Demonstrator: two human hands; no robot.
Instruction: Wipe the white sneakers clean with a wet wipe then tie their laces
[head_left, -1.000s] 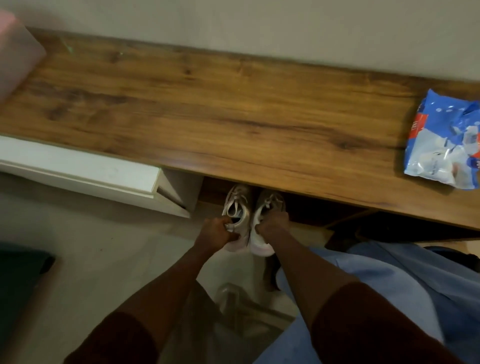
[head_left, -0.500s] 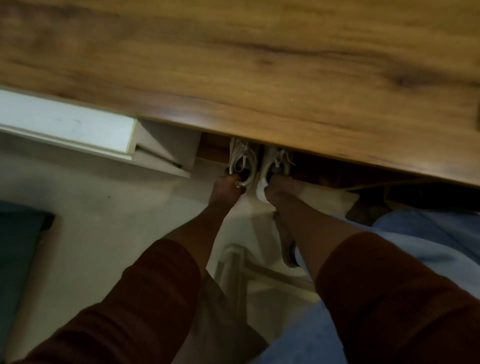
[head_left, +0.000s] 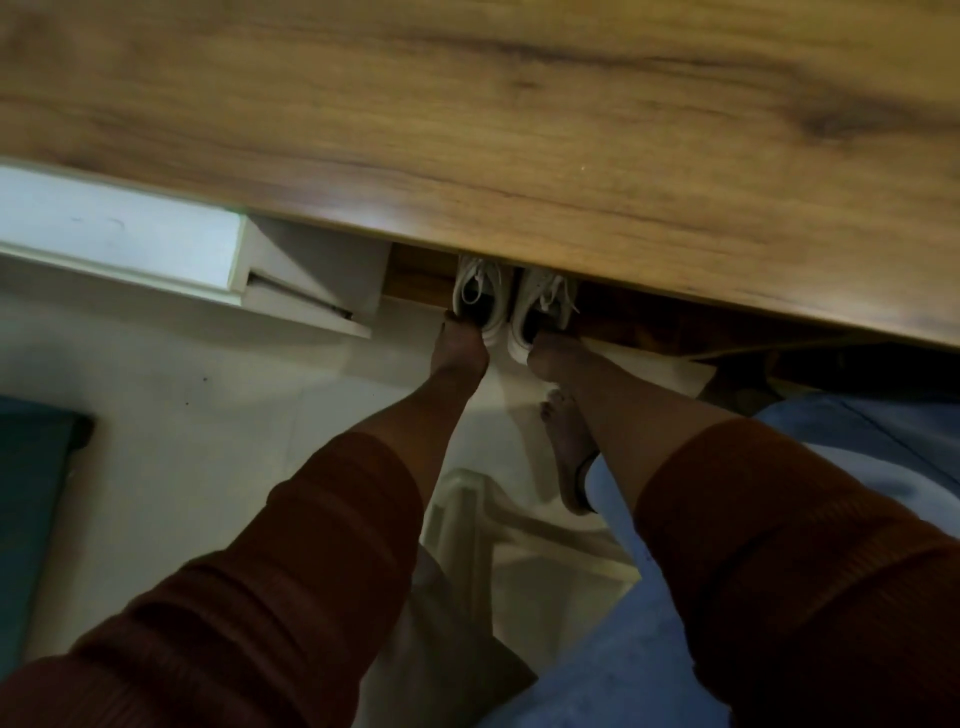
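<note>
Two white sneakers stand side by side on the floor, their toes hidden under the wooden table's front edge. Loose laces lie over both tongues. My left hand (head_left: 460, 347) grips the heel of the left sneaker (head_left: 475, 293), its fingertips at the heel rim. The heel of the right sneaker (head_left: 544, 304) is held the same way by my right hand (head_left: 557, 354). Both arms reach down in dark red sleeves. No wet wipe is in view.
The wooden table (head_left: 467, 130) fills the top of the view and overhangs the shoes. A white drawer unit (head_left: 156, 244) sits left of them. My bare foot (head_left: 569, 452) and a white plastic stool (head_left: 470, 499) are below my hands. A teal mat (head_left: 31, 467) lies far left.
The view has tilted down and closer, so the blue wipes pack has left the frame. My hands now sit at the sneakers' heels instead of over their openings.
</note>
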